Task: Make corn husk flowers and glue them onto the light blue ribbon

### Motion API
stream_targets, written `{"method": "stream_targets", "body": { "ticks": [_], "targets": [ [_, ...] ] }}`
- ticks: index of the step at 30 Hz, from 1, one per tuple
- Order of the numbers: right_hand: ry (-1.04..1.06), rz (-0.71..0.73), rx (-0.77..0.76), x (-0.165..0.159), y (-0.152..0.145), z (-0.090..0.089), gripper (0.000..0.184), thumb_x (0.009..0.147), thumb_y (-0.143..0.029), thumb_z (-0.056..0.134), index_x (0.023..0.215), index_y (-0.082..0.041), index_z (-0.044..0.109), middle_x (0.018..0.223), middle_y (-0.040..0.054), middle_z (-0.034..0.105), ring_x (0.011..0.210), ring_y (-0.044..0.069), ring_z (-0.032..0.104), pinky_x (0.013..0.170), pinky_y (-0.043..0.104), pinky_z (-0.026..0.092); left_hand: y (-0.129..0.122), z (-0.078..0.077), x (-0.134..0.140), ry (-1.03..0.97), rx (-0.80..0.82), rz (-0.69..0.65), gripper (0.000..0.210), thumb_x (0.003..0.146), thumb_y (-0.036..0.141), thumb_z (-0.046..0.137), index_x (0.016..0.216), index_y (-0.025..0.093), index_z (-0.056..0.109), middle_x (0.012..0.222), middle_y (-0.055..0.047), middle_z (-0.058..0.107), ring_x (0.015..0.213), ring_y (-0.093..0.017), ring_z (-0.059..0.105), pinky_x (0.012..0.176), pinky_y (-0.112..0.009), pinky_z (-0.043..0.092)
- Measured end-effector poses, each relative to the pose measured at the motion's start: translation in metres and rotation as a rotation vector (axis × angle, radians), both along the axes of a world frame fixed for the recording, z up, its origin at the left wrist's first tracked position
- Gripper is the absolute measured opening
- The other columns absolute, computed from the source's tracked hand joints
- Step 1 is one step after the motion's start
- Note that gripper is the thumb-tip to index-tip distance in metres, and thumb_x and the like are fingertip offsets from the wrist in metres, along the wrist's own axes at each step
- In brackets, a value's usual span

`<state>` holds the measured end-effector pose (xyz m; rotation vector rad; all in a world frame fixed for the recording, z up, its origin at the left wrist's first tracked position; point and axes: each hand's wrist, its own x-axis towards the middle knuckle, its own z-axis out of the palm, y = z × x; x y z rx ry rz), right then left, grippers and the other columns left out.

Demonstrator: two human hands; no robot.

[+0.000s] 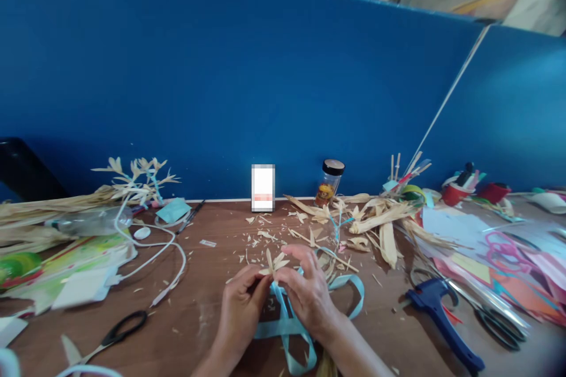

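A small pale flower of dried corn husk (275, 261) stands between my two hands, its narrow petals spread upward. The fingers of my left hand (244, 300) are closed in a pinch at the flower's base on the left. From the other side, my right hand (313, 291) holds it, with thumb and fingers curved around the petals. Light blue ribbon (295, 330) hangs and loops beneath both hands onto the table. Part of the flower's base is hidden by my fingers.
Husk scraps litter the brown table (198, 265). Husk strips (387, 230) and a black-lidded jar (329, 182) are beyond. At right lie a blue glue gun (442, 318) and scissors (499, 324); at left, more scissors (117, 330), a white cable (177, 259) and husk flowers (137, 174).
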<state>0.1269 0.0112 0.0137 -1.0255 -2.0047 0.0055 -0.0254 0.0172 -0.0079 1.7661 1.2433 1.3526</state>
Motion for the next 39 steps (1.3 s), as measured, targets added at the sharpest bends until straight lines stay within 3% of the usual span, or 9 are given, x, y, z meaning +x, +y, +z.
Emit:
{"method": "stream_targets", "body": {
  "ticks": [8, 12, 15, 18, 22, 25, 33, 39],
  "targets": [
    [-0.051, -0.004, -0.023, 0.001, 0.001, 0.0, 0.019, 0.08, -0.011, 0.048, 0.086, -0.024, 0.06, 0.118, 0.0064, 0.043, 0.109, 0.021, 0.041, 0.089, 0.039, 0.037, 0.001, 0.0, 0.0, 0.006, -0.003, 0.011, 0.021, 0.078, 0.027, 0.052, 0.063, 0.016, 0.062, 0.059, 0.001, 0.054, 0.058, -0.012, 0.051, 0.055, -0.021, 0.04],
    [0.087, 0.012, -0.08, -0.002, 0.0, 0.001, 0.019, 0.078, -0.01, 0.049, 0.084, -0.023, 0.061, 0.117, 0.0069, 0.044, 0.109, 0.022, 0.042, 0.089, 0.039, 0.037, 0.004, -0.001, 0.001, -0.026, 0.026, 0.007, 0.016, 0.078, 0.026, 0.053, 0.07, 0.017, 0.064, 0.067, -0.001, 0.061, 0.065, -0.015, 0.056, 0.061, -0.023, 0.044],
    [0.296, 0.023, -0.205, -0.006, -0.004, 0.004, 0.014, 0.075, -0.013, 0.05, 0.082, -0.02, 0.059, 0.112, 0.0085, 0.047, 0.106, 0.022, 0.044, 0.088, 0.037, 0.036, 0.003, 0.0, -0.001, -0.025, 0.08, 0.049, 0.013, 0.077, 0.025, 0.054, 0.075, 0.017, 0.064, 0.072, -0.003, 0.063, 0.07, -0.016, 0.059, 0.064, -0.025, 0.046],
    [0.546, 0.022, -0.399, -0.011, -0.006, 0.003, 0.01, 0.08, -0.02, 0.046, 0.082, -0.018, 0.056, 0.094, 0.0069, 0.055, 0.088, 0.018, 0.051, 0.078, 0.03, 0.04, 0.001, 0.002, -0.002, 0.024, 0.121, 0.072, 0.012, 0.077, 0.022, 0.054, 0.079, 0.018, 0.065, 0.076, -0.004, 0.064, 0.071, -0.016, 0.059, 0.066, -0.026, 0.047],
    [0.813, 0.118, -0.671, -0.017, -0.005, -0.004, 0.02, 0.083, -0.033, 0.046, 0.084, -0.016, 0.056, 0.069, 0.0016, 0.055, 0.064, 0.012, 0.049, 0.06, 0.022, 0.04, -0.003, 0.001, -0.004, 0.089, 0.178, 0.06, 0.013, 0.077, 0.019, 0.053, 0.081, 0.019, 0.065, 0.08, -0.006, 0.065, 0.074, -0.017, 0.06, 0.067, -0.026, 0.048],
    [0.926, 0.191, -0.748, -0.02, -0.002, -0.006, 0.022, 0.079, -0.036, 0.052, 0.081, -0.014, 0.057, 0.067, 0.001, 0.054, 0.061, 0.011, 0.047, 0.057, 0.021, 0.038, -0.004, -0.001, -0.004, 0.113, 0.207, 0.074, 0.014, 0.076, 0.018, 0.053, 0.082, 0.019, 0.066, 0.08, -0.006, 0.066, 0.075, -0.017, 0.06, 0.067, -0.026, 0.048],
    [0.913, 0.147, -0.795, -0.022, 0.0, 0.001, 0.017, 0.072, -0.031, 0.061, 0.067, -0.015, 0.058, 0.059, -0.0026, 0.05, 0.053, 0.008, 0.042, 0.05, 0.019, 0.036, -0.003, -0.004, -0.003, 0.157, 0.257, 0.082, 0.013, 0.076, 0.019, 0.054, 0.079, 0.019, 0.066, 0.078, -0.005, 0.066, 0.072, -0.016, 0.061, 0.066, -0.027, 0.049],
    [0.911, 0.148, -0.806, -0.021, 0.002, -0.005, 0.02, 0.07, -0.033, 0.062, 0.062, -0.014, 0.058, 0.054, -0.0034, 0.05, 0.049, 0.007, 0.04, 0.046, 0.018, 0.034, -0.002, -0.005, -0.001, 0.124, 0.271, 0.057, 0.013, 0.077, 0.018, 0.054, 0.079, 0.019, 0.066, 0.075, -0.005, 0.065, 0.07, -0.016, 0.06, 0.063, -0.026, 0.049]
  ]
}}
